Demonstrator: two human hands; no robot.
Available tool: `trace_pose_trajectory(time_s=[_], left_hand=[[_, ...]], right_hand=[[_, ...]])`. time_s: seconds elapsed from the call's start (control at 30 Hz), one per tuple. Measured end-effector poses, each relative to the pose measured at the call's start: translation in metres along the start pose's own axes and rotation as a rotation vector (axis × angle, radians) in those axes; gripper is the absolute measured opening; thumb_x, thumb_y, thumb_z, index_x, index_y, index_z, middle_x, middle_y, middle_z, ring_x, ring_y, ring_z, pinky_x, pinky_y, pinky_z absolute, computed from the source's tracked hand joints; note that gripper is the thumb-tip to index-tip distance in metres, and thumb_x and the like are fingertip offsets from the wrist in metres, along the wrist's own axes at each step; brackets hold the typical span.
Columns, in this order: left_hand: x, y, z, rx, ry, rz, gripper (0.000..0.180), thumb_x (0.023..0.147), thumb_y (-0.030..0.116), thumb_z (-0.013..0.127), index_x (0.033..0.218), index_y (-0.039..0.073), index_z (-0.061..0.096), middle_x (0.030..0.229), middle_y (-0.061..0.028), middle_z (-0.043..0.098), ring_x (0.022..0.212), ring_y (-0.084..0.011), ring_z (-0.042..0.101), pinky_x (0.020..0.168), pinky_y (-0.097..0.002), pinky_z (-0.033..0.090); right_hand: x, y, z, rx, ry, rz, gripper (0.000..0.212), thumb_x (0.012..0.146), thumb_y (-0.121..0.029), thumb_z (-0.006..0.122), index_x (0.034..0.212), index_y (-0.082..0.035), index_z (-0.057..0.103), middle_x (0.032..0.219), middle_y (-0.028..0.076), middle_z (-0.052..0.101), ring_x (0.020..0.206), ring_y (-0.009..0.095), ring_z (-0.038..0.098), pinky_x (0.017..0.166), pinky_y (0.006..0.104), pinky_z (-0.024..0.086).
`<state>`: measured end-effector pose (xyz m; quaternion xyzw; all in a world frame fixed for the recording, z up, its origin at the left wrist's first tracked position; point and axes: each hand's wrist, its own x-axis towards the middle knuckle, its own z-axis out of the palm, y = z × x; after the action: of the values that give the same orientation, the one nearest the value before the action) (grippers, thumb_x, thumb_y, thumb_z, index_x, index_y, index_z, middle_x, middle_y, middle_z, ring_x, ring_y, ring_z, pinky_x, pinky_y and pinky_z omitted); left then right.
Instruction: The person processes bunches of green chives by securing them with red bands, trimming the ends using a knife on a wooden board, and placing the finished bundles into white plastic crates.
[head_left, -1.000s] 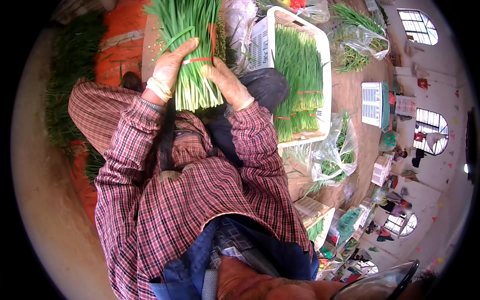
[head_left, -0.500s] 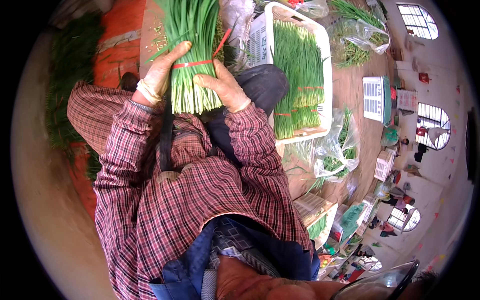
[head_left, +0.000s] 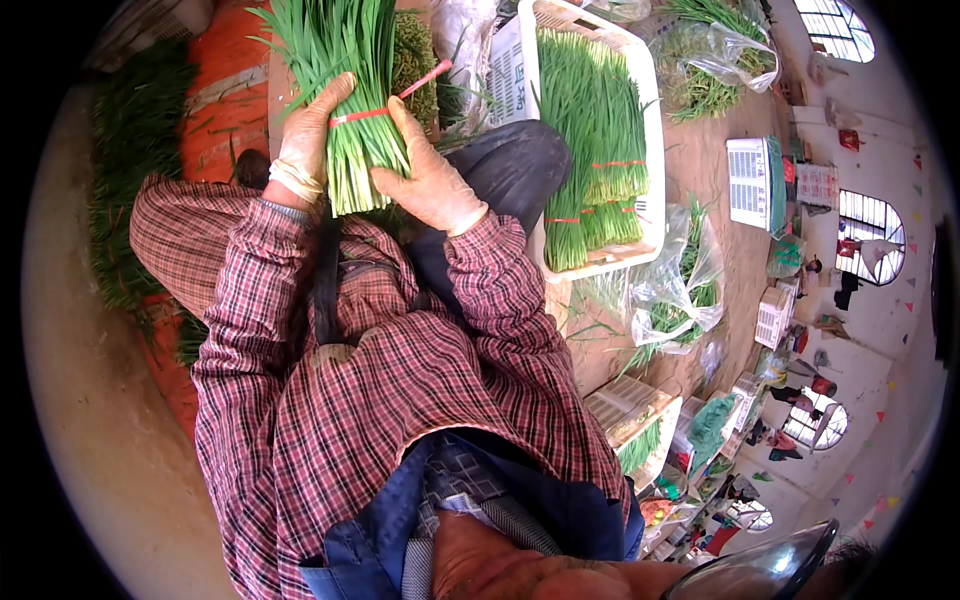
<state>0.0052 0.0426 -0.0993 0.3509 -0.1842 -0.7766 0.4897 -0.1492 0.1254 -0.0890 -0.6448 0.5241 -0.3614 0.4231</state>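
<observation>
A bunch of garlic chives (head_left: 362, 165), its pale stems toward me and green leaves pointing away, is upheld between my two gloved hands. A red band (head_left: 360, 116) circles it, and its loose tail sticks out on the right. My left hand (head_left: 306, 138) grips the left side, thumb lying over the stems by the band. On the other side, my right hand (head_left: 432, 182) rests against the bunch with fingertips at the band and thumb by the stem ends. To the right, a white plastic crate (head_left: 655, 120) holds several banded bunches of chives (head_left: 590, 120).
Loose chives (head_left: 145, 170) are heaped along the left. Clear plastic bags with greens (head_left: 675, 290) lie right of the crate. A carton-like box (head_left: 625, 405) stands lower right, and a white and green crate (head_left: 752, 185) farther off. My bent knee (head_left: 515, 165) is beside the crate.
The bunch has shifted a little left and tilted, its leaves leaning left. My right hand has moved left with it, its fingers now straighter near the band. The tail points more to the right.
</observation>
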Motion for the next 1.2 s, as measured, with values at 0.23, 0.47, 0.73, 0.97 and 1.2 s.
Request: trace_pose_trajectory(time_s=[0.23, 0.47, 0.73, 0.97, 1.2], left_hand=[[0.008, 0.004, -0.012, -0.063, 0.049, -0.078, 0.032, 0.084, 0.018, 0.071, 0.109, 0.000, 0.060, 0.096, -0.0106, 0.067, 0.076, -0.0204, 0.066, 0.070, -0.0316, 0.056], [0.010, 0.009, -0.016, -0.036, 0.038, 0.008, 0.032, 0.085, 0.018, 0.070, 0.110, 0.000, 0.059, 0.094, -0.0099, 0.067, 0.074, -0.0199, 0.066, 0.066, -0.0330, 0.057], [0.009, 0.010, -0.007, 0.033, 0.111, 0.075, 0.033, 0.084, 0.020, 0.071, 0.106, -0.001, 0.061, 0.092, -0.0086, 0.067, 0.073, -0.0190, 0.065, 0.066, -0.0315, 0.055], [0.015, 0.011, -0.006, -0.090, 0.110, 0.001, 0.031, 0.087, 0.024, 0.068, 0.104, 0.000, 0.060, 0.090, -0.0131, 0.067, 0.070, -0.0238, 0.067, 0.065, -0.0359, 0.058], [0.023, 0.009, -0.020, -0.121, 0.024, -0.133, 0.043, 0.093, 0.036, 0.057, 0.108, -0.004, 0.059, 0.096, -0.0167, 0.068, 0.079, -0.0263, 0.068, 0.074, -0.0390, 0.058]], right_hand=[[-0.007, 0.009, 0.004, -0.172, -0.018, -0.232, 0.095, 0.074, -0.006, 0.070, 0.148, -0.002, 0.012, 0.150, 0.021, 0.022, 0.142, 0.031, 0.021, 0.115, 0.0350, 0.021], [-0.017, -0.001, -0.027, -0.251, -0.147, -0.193, 0.097, 0.071, -0.006, 0.074, 0.149, -0.007, 0.016, 0.151, 0.015, 0.026, 0.141, 0.029, 0.023, 0.112, 0.0367, 0.026], [-0.022, -0.042, -0.031, -0.327, 0.313, -0.138, 0.015, 0.078, -0.020, 0.073, 0.089, -0.011, 0.068, 0.078, 0.007, 0.066, 0.068, 0.024, 0.065, 0.059, 0.0330, 0.052], [-0.042, -0.035, 0.009, -0.542, 0.334, -0.011, 0.018, 0.076, -0.027, 0.075, 0.080, -0.010, 0.068, 0.077, 0.005, 0.067, 0.069, 0.023, 0.066, 0.062, 0.0327, 0.053], [-0.033, -0.020, 0.025, -0.394, 0.401, 0.042, 0.014, 0.077, -0.021, 0.073, 0.082, -0.009, 0.067, 0.076, 0.008, 0.066, 0.071, 0.024, 0.065, 0.062, 0.0338, 0.051]])
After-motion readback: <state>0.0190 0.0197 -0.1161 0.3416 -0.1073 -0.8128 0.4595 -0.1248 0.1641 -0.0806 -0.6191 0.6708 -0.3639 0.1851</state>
